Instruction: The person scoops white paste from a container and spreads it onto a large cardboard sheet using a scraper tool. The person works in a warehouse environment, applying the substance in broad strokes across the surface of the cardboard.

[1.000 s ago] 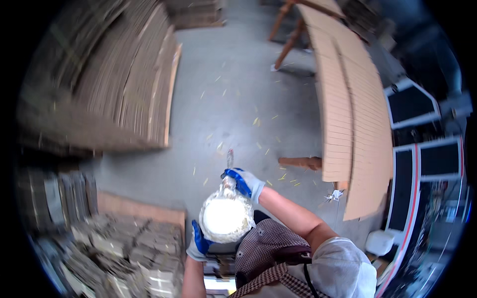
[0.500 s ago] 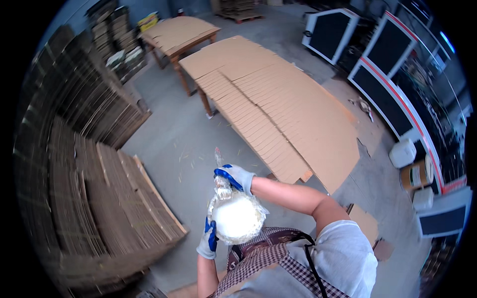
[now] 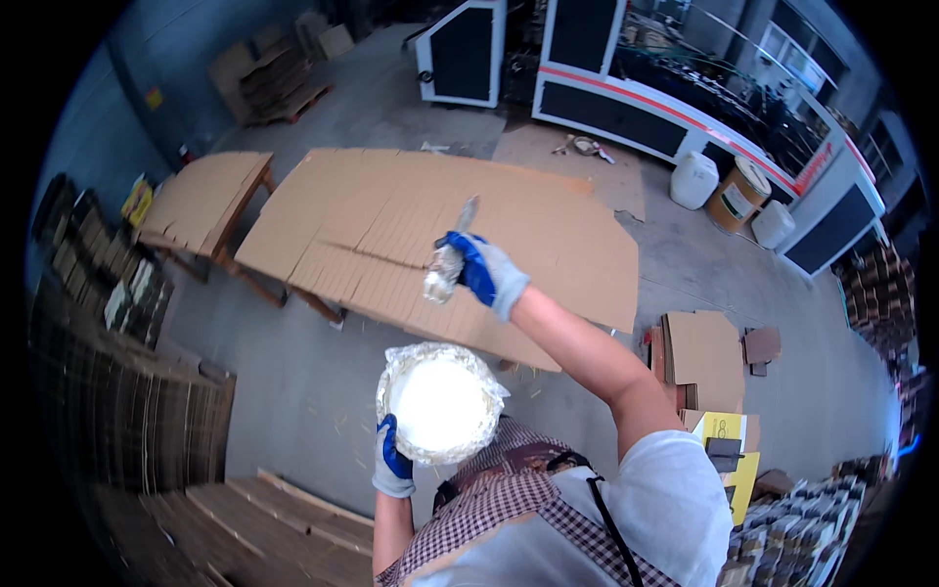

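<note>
In my left hand [image 3: 393,462], gloved in grey and blue, is a round bowl [image 3: 389,374] wrapped in crinkled clear plastic, its fingers closed on the left side of the rim. Bright white stuff fills the bowl, too overexposed to make out. My right hand [image 3: 481,274], in a matching glove, grips a brush [image 3: 443,278] caked in whitish material. The plastic-wrapped handle sticks up beyond the fist, and the thick head points down toward me. The brush is apart from the bowl, seen over the large cardboard-covered table [image 3: 558,230]. Slit cardboard strips lie on its near side.
A smaller cardboard-topped table [image 3: 201,201] stands at the left. Stacked cardboard [image 3: 147,421] lines the left and lower left. Cardboard pieces [image 3: 704,352] sit on the right. White jugs [image 3: 693,181] and a brown drum [image 3: 738,196] stand before a black-and-white machine [image 3: 626,117].
My right hand has lifted the brush away from the bowl, out toward the table. My view has swung to the right, and the left hand still holds the bowl.
</note>
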### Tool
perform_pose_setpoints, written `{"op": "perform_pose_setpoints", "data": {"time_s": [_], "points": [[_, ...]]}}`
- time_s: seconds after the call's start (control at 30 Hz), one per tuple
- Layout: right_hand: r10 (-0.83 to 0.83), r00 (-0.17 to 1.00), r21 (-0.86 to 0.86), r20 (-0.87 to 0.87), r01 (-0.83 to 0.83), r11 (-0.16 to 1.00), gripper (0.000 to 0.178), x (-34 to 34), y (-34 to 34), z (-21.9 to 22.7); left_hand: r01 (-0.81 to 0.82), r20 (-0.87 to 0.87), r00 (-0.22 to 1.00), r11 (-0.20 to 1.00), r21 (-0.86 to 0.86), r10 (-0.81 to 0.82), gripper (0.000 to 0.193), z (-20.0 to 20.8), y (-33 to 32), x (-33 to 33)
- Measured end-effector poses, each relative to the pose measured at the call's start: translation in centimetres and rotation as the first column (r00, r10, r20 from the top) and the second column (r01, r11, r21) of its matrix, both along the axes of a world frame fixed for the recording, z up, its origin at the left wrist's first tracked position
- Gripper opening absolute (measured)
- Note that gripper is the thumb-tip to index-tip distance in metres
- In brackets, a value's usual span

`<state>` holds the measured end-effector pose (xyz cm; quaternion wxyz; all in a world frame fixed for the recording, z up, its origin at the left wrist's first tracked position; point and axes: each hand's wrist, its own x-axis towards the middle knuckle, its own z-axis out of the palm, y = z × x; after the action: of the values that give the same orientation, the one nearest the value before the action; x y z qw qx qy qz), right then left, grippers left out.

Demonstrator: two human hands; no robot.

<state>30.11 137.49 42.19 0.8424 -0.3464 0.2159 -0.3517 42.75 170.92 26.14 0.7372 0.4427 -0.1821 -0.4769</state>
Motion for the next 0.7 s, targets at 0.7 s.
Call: {"op": "perform_pose_setpoints", "data": {"time_s": [0.7], "points": [[-0.333, 0.895, -0.402, -0.297, 0.199, 0.894, 0.04, 2.7, -0.5, 4.5, 0.128, 0.365, 0.928, 0.985, -0.119, -0.077, 0.076, 12.9, -24.1, 12.3]]}}
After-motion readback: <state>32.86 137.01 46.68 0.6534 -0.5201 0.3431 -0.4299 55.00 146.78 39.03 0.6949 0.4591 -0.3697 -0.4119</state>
